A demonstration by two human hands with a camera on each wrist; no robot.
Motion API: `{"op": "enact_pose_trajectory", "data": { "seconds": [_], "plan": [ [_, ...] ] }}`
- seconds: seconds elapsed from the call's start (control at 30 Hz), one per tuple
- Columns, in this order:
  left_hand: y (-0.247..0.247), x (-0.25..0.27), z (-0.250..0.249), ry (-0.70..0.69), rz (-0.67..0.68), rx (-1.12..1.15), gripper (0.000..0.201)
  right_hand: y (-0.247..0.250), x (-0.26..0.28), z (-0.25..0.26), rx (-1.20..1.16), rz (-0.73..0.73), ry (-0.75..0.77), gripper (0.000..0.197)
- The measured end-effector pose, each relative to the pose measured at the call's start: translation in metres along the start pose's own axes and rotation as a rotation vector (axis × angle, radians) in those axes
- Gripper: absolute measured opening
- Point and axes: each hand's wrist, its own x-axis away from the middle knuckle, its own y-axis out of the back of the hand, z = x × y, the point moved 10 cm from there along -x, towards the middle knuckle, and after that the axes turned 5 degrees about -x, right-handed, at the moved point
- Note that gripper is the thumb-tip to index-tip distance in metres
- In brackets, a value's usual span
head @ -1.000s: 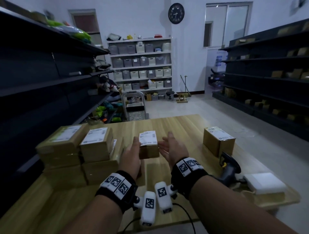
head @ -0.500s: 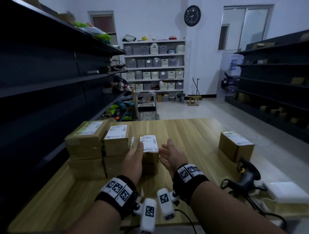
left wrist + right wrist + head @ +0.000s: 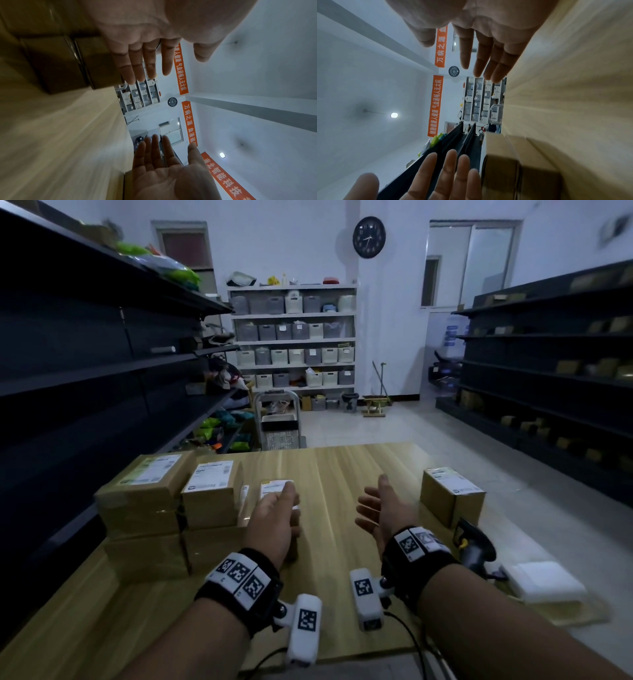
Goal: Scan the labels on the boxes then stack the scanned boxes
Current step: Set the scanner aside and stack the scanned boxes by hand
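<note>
Two stacks of brown labelled boxes (image 3: pixel 212 494) stand at the table's left. A small labelled box (image 3: pixel 272 487) sits just right of them, partly hidden under my left hand (image 3: pixel 277 508). In the left wrist view the left hand (image 3: pixel 154 65) has straight fingers alongside that box (image 3: pixel 85 60); I cannot tell if they touch it. My right hand (image 3: pixel 380 501) hovers open and empty over bare table, well right of the small box; its fingers (image 3: pixel 479 60) are straight. One labelled box (image 3: pixel 452 494) stands alone at the right. A black handheld scanner (image 3: pixel 474 546) lies near my right wrist.
A white flat device (image 3: pixel 544 582) lies at the table's (image 3: pixel 342 467) right front corner beside the scanner's cable. Dark shelving runs along both sides of the room. A folding cart (image 3: pixel 279 422) stands beyond the table's far edge.
My right hand has left the small box and moved right, spreading open. The small box now sits against the left stacks, with my left hand staying at it.
</note>
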Motion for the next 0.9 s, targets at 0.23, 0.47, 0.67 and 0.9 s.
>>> {"op": "enact_pose_trajectory", "data": {
  "seconds": [0.23,0.47,0.67,0.9],
  "plan": [
    [-0.098,-0.006,0.009,0.02,0.148,0.063,0.043,0.088,-0.027,0.049,-0.015,-0.171,0.062,0.051],
    [-0.185,-0.003,0.021,0.098,0.236,0.12,0.056,0.157,-0.045,0.1,0.036,-0.289,0.14,0.05],
    [-0.231,-0.019,0.023,0.173,0.308,0.168,0.082,0.207,-0.087,0.118,0.202,-0.341,0.128,0.073],
    [-0.278,-0.028,0.017,0.26,0.395,0.256,0.104,0.208,-0.096,0.119,0.292,-0.342,0.048,0.071]
  ]
}}
